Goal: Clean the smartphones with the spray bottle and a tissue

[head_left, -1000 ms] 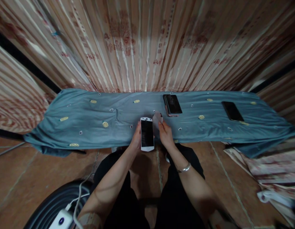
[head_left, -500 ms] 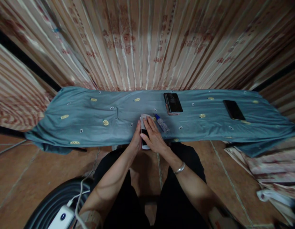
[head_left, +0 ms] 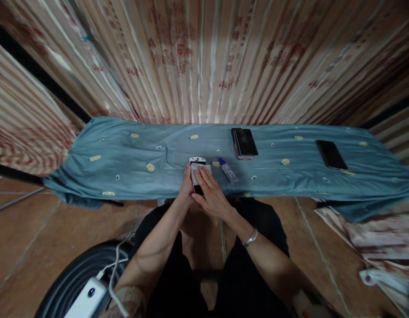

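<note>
My left hand (head_left: pixel 186 189) is wrapped round the left side of a phone (head_left: pixel 197 159) with a white front and a dark screen. A pale grey wiping cloth (head_left: pixel 194 169) lies across that screen. My right hand (head_left: pixel 211 197) presses the cloth flat, its fingers stretched out together over it and the thumb near the phone's lower end. Just right of this hand lies a clear spray bottle (head_left: pixel 229 173) with a blue top. The phone's lower edge is partly hidden by my hands.
A stack of dark phones (head_left: pixel 245 142) sits toward the back of the narrow cloth-covered table (head_left: pixel 171 176). Another dark phone (head_left: pixel 331 154) lies farther right. Below left, a white power bank (head_left: pixel 87 298) with a cable rests on a black round stool (head_left: pixel 55 282). Curtains (head_left: pixel 204 66) hang behind.
The cloth and my right hand have slid down the phone toward me, uncovering its white top end. The phone has shifted slightly away from me. My left hand keeps its hold.
</note>
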Available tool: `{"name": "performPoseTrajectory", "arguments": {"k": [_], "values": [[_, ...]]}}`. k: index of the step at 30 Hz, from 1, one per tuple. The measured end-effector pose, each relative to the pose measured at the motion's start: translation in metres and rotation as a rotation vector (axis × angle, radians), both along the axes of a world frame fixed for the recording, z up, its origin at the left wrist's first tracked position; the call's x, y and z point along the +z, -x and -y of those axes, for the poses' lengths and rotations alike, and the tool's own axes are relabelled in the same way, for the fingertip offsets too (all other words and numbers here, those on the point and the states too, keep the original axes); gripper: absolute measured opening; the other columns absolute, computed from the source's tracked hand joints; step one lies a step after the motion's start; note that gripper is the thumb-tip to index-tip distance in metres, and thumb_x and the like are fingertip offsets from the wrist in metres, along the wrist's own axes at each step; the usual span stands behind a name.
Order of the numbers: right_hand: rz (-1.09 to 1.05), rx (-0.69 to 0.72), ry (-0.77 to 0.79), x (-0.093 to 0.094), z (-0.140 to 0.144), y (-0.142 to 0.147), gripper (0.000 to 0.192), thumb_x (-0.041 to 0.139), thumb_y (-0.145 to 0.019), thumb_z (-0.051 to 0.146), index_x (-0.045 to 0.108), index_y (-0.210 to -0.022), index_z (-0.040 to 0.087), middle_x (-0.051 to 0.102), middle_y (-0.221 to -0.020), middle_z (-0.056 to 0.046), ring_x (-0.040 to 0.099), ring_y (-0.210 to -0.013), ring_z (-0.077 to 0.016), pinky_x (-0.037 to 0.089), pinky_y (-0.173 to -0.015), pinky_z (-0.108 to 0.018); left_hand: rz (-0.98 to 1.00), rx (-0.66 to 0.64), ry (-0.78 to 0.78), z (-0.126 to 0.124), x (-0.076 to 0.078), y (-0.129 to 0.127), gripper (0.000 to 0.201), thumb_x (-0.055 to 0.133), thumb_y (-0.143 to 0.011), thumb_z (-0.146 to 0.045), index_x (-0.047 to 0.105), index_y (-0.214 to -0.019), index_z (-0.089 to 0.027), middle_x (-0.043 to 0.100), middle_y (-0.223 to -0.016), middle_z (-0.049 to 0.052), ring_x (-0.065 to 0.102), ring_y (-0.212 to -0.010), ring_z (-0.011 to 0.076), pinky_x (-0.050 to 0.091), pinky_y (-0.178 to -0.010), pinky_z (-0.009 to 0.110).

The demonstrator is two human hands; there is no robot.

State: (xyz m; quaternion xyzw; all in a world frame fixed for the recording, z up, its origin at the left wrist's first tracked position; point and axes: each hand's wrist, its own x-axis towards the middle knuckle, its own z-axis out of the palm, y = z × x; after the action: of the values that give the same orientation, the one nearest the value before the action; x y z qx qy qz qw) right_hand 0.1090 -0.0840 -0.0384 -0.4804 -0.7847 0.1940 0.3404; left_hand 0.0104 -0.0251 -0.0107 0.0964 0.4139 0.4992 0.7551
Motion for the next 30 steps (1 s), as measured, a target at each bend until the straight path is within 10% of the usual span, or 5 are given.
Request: {"name": "performPoseTrajectory", "arguments": {"k": [6, 30], "values": [[0.023, 0.053, -0.061, -0.006, 0.005, 0.005, 0.073, 0.043, -0.098, 0.048, 0.016, -0.158, 0.016, 0.022, -0.163, -0.016, 0.013, -0.153, -0.0273, 0.022, -0.123, -0.053, 0.009, -0.038, 0.043, -0.006, 0.003, 0.010, 0.047, 0.040, -0.097, -0.050, 0.065, -0.081, -0.014, 0.074, -0.079, 0.008, 0.073, -0.087, 0.0197, 0.055, -0.087, 0.029], [-0.161, -0.183, 0.102, -0.005, -0.010, -0.006, 0.067, 0.041, -0.099, 0.046, 0.018, -0.158, 0.023, 0.018, -0.165, -0.008, 0.019, -0.152, -0.0231, 0.023, -0.124, -0.046, 0.059, -0.065, 0.003, 0.007, 0.019, 0.001, 0.052, 0.032, -0.100, -0.044, 0.068, -0.116, -0.010, 0.077, -0.095, 0.010, 0.071, -0.100, 0.0240, 0.051, -0.096, 0.034]]}}
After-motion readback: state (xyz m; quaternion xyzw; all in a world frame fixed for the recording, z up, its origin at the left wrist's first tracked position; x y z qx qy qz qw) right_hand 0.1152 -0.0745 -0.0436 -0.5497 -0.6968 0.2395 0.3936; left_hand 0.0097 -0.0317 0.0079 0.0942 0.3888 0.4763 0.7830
